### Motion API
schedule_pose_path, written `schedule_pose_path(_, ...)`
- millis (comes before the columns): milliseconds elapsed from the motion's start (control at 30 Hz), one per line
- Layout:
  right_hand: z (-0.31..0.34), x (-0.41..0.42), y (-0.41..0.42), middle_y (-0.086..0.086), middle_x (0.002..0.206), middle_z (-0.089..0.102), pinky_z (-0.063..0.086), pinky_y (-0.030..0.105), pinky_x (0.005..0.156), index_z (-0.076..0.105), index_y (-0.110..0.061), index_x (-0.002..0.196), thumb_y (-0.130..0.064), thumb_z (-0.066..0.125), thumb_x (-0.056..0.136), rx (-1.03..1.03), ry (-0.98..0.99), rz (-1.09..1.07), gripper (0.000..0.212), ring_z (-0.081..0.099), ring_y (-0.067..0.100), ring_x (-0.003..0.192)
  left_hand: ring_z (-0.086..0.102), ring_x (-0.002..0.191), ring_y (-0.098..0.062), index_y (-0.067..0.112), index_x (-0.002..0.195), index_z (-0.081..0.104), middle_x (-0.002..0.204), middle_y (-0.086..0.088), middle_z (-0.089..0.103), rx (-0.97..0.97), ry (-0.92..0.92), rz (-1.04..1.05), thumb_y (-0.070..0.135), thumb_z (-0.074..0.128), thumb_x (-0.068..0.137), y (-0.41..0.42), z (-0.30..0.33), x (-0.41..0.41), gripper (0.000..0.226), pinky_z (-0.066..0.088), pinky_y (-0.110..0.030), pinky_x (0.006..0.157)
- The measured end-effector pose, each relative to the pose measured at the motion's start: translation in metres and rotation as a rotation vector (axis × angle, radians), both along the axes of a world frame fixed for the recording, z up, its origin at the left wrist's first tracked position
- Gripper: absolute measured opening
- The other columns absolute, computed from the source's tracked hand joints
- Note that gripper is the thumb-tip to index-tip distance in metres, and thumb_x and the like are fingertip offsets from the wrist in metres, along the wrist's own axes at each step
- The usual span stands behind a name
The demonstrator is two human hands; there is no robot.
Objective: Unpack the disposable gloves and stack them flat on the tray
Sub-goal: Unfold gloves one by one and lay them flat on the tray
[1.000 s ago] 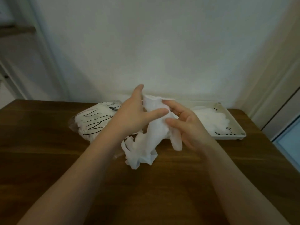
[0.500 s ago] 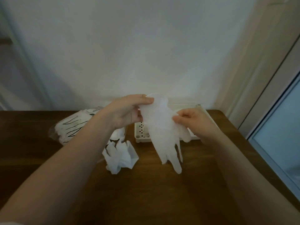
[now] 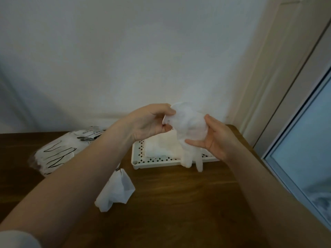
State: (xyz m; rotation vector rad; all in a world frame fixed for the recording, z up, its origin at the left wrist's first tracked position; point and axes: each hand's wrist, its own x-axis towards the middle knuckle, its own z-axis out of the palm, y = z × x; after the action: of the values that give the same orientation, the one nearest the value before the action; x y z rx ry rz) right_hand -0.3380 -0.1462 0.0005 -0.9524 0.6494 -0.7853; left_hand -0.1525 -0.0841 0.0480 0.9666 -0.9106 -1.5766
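Wooden table (image 3: 179,208) across the lower half of the view. At nine o'clock, printed glove packet (image 3: 57,151), bulging, evidently holding more. At centre, just past it toward three o'clock, cream perforated tray (image 3: 141,159) bearing a flat pile of gloves (image 3: 161,145). At six o'clock, loose crumpled glove (image 3: 116,190) lying on the wood, well apart from the tray.

Held glove (image 3: 188,126) raised above the tray, cuff at twelve o'clock, its fingers dangling past the tray's near rim. Left hand (image 3: 148,122) pinching the cuff's left edge between thumb and curled fingers. Right hand (image 3: 215,138) pinching the right edge, thumb in front, fingers behind.

Likely almost weightless, limp, clingy film: prone to folding on itself and catching air. Best taken at the cuff's two corners, kept taut, lowered fingers-first, then smoothed flat.
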Motion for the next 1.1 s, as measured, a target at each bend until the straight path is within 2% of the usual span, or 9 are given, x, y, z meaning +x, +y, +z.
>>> schedule_pose_path(100,-0.002,-0.006,-0.012,0.008,0.091,0.053,0.055,0.038,0.082,0.051,-0.015,0.086,-0.024,0.037,0.102,-0.402,0.283,-0.123,0.024,0.054,0.02,0.09,0.047,0.059,-0.012,0.012,0.065,0.045,0.065,-0.004,0.047,-0.071,-0.306,0.072,0.002,0.056,0.08,-0.011,0.0,0.0,0.021,0.042,-0.02,0.056)
schedule_pose_path(200,0.0,-0.012,-0.019,-0.014,0.08,0.053,0.042,0.024,0.071,0.046,-0.019,0.077,-0.024,0.039,0.101,-0.834,0.504,-0.195,0.025,0.046,0.005,0.074,0.05,0.06,-0.013,0.012,0.067,0.054,0.063,-0.003,0.052,-0.192,-0.601,0.207,0.003,0.063,0.083,-0.021,0.001,0.002,0.02,0.042,-0.023,0.067)
schedule_pose_path(300,0.001,-0.013,-0.027,-0.026,0.114,0.056,0.036,0.013,0.091,0.056,-0.022,0.091,-0.026,0.047,0.097,-1.013,0.64,-0.167,0.012,0.046,-0.017,0.105,0.055,0.067,-0.01,0.016,0.102,0.059,0.072,0.003,0.057,-0.266,-0.764,0.27,0.003,0.067,0.081,-0.035,-0.004,0.009,0.026,0.043,-0.023,0.077)
schedule_pose_path(367,-0.009,-0.011,-0.032,-0.012,0.129,0.054,0.029,0.022,0.101,0.059,-0.02,0.099,-0.026,0.054,0.094,-1.116,0.876,-0.067,0.009,0.038,-0.002,0.125,0.053,0.067,-0.008,0.021,0.122,0.052,0.08,0.005,0.059,-0.273,-0.916,0.246,0.004,0.065,0.083,-0.042,-0.014,0.016,0.045,0.041,-0.015,0.07)
schedule_pose_path(500,-0.04,0.0,-0.026,-0.001,0.131,0.054,0.034,0.024,0.097,0.057,-0.021,0.09,-0.023,0.059,0.091,-1.061,1.251,0.23,0.002,0.047,0.016,0.121,0.043,0.066,-0.004,0.01,0.104,0.068,0.091,0.003,0.058,-0.363,-1.494,0.113,-0.002,0.055,0.085,-0.051,-0.039,0.024,0.027,0.031,-0.004,0.058)
schedule_pose_path(700,-0.038,0.014,-0.022,-0.003,0.097,0.063,0.045,0.038,0.086,0.064,-0.021,0.088,-0.051,0.041,0.094,-1.163,1.461,0.252,0.038,0.055,0.019,0.096,0.054,0.09,-0.021,0.006,0.081,0.069,0.096,-0.004,0.056,-0.32,-1.622,-0.037,-0.007,0.047,0.085,-0.058,-0.052,0.034,0.025,0.034,-0.022,0.073)
schedule_pose_path(833,-0.034,0.025,-0.026,-0.001,0.079,0.056,0.046,0.033,0.067,0.052,-0.015,0.084,-0.036,0.028,0.102,-1.218,1.418,-0.056,0.036,0.054,0.018,0.075,0.056,0.09,-0.021,0.002,0.073,0.068,0.103,-0.007,0.056,-0.277,-1.696,-0.017,0.001,0.048,0.084,-0.057,-0.058,0.045,0.023,0.039,-0.024,0.077)
schedule_pose_path(1000,-0.054,0.046,-0.043,0.006,0.124,0.053,0.037,0.033,0.093,0.054,-0.013,0.119,-0.024,0.039,0.1,-1.26,1.357,-0.044,0.027,0.046,0.025,0.116,0.056,0.079,-0.021,-0.002,0.062,0.06,0.1,-0.006,0.053,-0.229,-1.744,0.018,0.028,0.054,0.09,-0.049,-0.069,0.044,0.041,0.045,-0.032,0.077)
schedule_pose_path(1100,-0.071,0.055,-0.043,0.005,0.157,0.018,0.006,0.04,0.117,0.023,-0.018,0.148,-0.045,0.035,0.099,-1.229,1.473,0.242,0.058,0.011,0.024,0.145,0.054,0.084,-0.021,0.001,0.086,0.062,0.108,-0.007,0.051,-0.165,-1.909,-0.009,0.048,0.048,0.091,-0.045,-0.076,0.034,0.049,0.045,-0.036,0.084)
